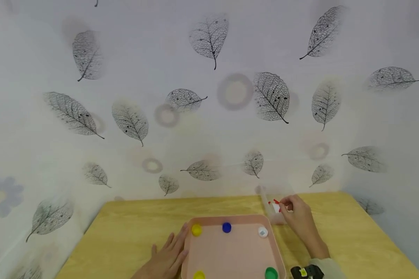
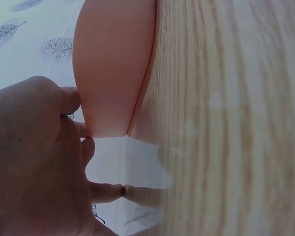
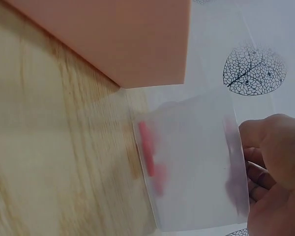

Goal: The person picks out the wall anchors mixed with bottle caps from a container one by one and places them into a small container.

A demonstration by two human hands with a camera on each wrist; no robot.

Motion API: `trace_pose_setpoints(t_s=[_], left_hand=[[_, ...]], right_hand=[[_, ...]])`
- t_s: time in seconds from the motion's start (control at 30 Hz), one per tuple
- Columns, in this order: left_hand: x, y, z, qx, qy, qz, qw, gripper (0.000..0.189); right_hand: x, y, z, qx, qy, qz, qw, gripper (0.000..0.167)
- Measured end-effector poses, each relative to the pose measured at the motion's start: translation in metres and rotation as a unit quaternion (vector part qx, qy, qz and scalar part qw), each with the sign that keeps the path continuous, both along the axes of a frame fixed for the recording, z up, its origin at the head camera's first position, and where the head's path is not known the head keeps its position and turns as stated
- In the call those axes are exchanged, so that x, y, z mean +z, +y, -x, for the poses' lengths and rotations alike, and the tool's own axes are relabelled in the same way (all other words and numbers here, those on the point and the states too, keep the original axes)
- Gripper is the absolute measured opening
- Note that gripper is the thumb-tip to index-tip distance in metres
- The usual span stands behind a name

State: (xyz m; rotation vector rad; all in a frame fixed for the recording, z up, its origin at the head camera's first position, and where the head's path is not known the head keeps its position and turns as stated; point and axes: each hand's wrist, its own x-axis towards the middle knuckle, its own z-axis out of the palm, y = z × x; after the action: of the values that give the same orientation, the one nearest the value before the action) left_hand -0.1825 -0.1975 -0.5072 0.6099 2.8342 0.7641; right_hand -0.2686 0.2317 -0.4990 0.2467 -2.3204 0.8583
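My left hand (image 1: 169,255) lies with fingers extended against the left side of a pink tray (image 1: 186,248); the left wrist view shows its fingers at the tray wall (image 2: 113,73). Beyond the tray's far right corner stands a translucent box (image 1: 277,221) with red pieces (image 3: 146,147) at its bottom, blurred through the wall. Over its opening, my right hand (image 1: 300,217) pinches a small red stick (image 1: 276,201) between thumb and fingers. In the right wrist view the fingertips are partly hidden behind the frosted box wall (image 3: 196,162).
Inside the tray sit small round caps: yellow ones (image 1: 196,229) on the left, a blue one (image 1: 226,227) at the back, a white one (image 1: 263,232) at back right and a green one (image 1: 271,273) at front right. Leaf-patterned cloth (image 1: 209,128) rises behind the wooden table (image 1: 125,228).
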Motion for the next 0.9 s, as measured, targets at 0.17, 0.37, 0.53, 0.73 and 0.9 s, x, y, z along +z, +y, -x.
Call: trace_pose_setpoints(t_s=[0.17,0.37,0.53,0.73,0.9], left_hand=[[0.001,0.001,0.0,0.0,-0.002,-0.002,1.0,0.062],[0.0,0.004,0.004,-0.013,0.013,-0.015,0.9997,0.062],[-0.002,-0.005,0.002,-0.003,0.015,-0.006,0.9999,0.062],[0.001,-0.008,0.005,0.007,0.024,-0.005,0.9997,0.062],[0.003,-0.001,0.007,0.008,0.016,-0.005,0.9998,0.061]], right_hand=[[-0.002,0.002,0.0,0.005,0.013,0.002,0.9999,0.013],[-0.002,0.006,0.002,0.003,0.037,0.01,0.9993,0.013],[-0.01,-0.002,0.006,0.013,0.021,0.014,0.9996,0.012],[-0.005,-0.005,0.009,0.014,0.036,0.011,0.9992,0.011],[0.006,0.001,0.004,0.007,0.028,0.016,0.9994,0.014]])
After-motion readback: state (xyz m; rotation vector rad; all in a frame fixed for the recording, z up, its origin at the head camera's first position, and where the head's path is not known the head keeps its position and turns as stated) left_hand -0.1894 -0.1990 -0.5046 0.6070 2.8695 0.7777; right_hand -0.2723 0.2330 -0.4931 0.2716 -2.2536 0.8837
